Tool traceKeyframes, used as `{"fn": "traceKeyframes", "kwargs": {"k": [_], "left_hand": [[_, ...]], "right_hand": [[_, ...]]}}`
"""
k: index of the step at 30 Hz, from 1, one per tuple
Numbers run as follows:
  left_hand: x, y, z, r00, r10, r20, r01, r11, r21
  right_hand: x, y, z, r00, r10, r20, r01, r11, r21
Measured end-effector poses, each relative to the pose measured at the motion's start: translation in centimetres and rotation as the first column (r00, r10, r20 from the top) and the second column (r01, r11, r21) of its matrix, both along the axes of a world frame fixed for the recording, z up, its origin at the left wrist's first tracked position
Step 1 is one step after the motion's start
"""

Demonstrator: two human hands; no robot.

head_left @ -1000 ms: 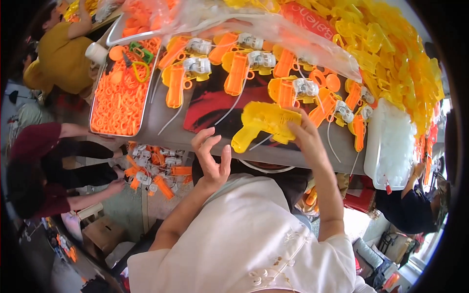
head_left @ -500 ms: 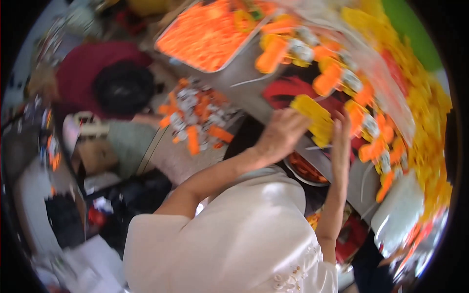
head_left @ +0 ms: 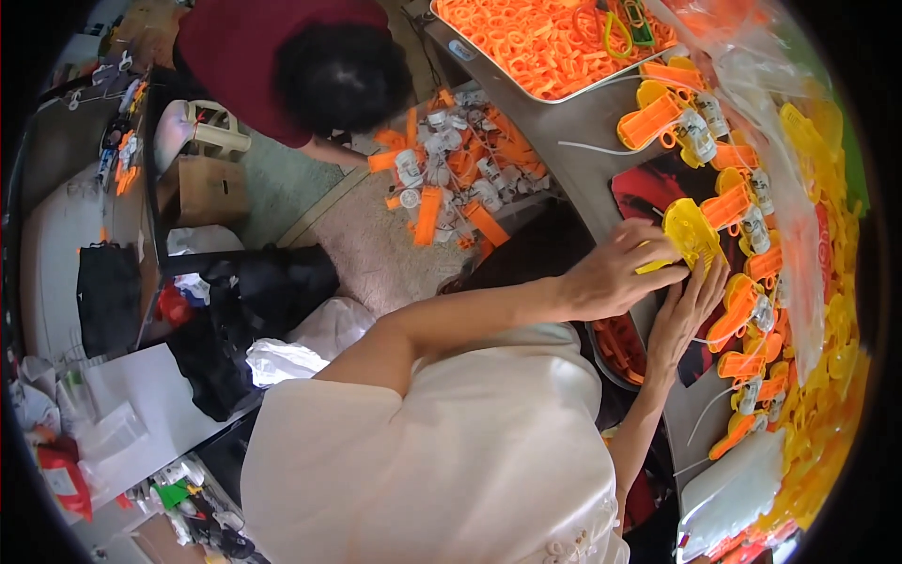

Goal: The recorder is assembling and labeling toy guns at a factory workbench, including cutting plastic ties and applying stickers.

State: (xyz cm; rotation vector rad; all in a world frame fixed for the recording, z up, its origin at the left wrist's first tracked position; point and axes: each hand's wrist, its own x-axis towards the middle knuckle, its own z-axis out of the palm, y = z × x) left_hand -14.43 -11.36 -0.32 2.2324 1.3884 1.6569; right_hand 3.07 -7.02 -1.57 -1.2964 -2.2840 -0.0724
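Observation:
A yellow molded plastic piece point(head_left: 692, 230), with a rounded end and ridges inside, is between my two hands above a black-and-red mat point(head_left: 648, 188). My left hand point(head_left: 620, 268) comes from the left, thumb and fingers closed on the piece's near edge. My right hand point(head_left: 691, 305) supports it from the near right side, fingers raised against its lower part. Just right of the hands stands a row of orange-and-yellow plastic assemblies point(head_left: 742, 305) with small clear-and-white cylinders between them. Part of the yellow piece's underside is hidden by my fingers.
A metal tray point(head_left: 545, 98) of small orange parts lies at the far side. Beyond the row are a clear plastic sheet point(head_left: 799, 282) and a yellow heap point(head_left: 817, 432). A co-worker in dark red point(head_left: 254, 56) bends beside a pile of orange-and-white assemblies point(head_left: 451, 169). An oval container point(head_left: 625, 376) holds orange-red parts.
The whole view has shifted, so surroundings sit lower and farther right. The yellow piece has turned and shows its ridged side. Both hands remain on it.

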Motion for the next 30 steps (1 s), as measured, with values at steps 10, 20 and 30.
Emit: {"fn": "traceKeyframes", "kwargs": {"k": [10, 20, 30], "left_hand": [[-12.8, -19.2, -15.4, 0.903, 0.425, 0.07, -0.04, 0.245, -0.969], [-12.6, -18.4, -29.0, 0.326, 0.848, 0.418, 0.022, 0.435, -0.9], [-13.0, -16.9, -28.7, 0.622, 0.696, 0.36, -0.078, 0.512, -0.856]], "right_hand": [[-0.1, 0.3, 0.5, 0.999, -0.021, -0.041, 0.024, 0.997, 0.073], [-0.4, -1.0, 1.2, 0.989, 0.042, -0.142, -0.016, 0.983, 0.182], [-1.3, -3.2, 2.6, 0.992, -0.006, -0.128, 0.042, 0.959, 0.28]]}}
